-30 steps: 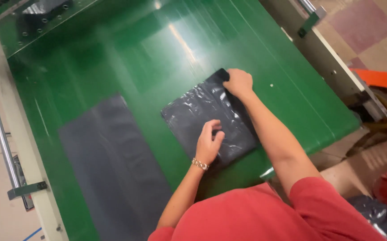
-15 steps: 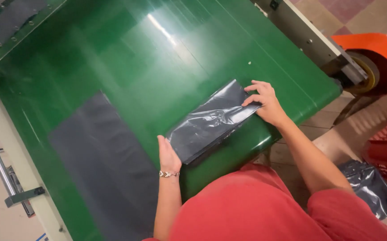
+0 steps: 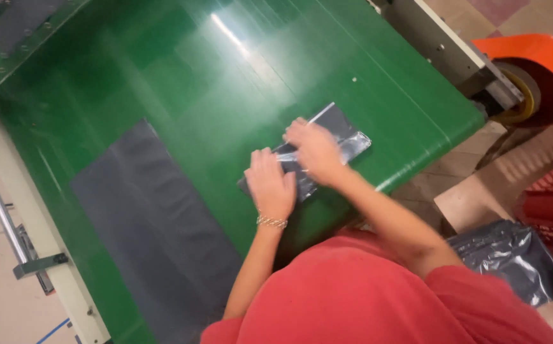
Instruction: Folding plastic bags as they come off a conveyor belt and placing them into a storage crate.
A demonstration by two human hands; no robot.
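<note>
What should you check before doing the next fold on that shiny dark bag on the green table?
1. Both hands on the bag: ok. The left hand and right hand both press on the folded dark plastic bag.
2. Bag fully on the green table: ok, though it lies near the front edge.
3. Fold edges lined up: cannot tell, the hands cover most of it and they are blurred.
4. Room beside the bag: ok. The flat dark sheet lies apart to the left, not touching it.
5. Bag lying flat without trapped air: cannot tell.
</note>
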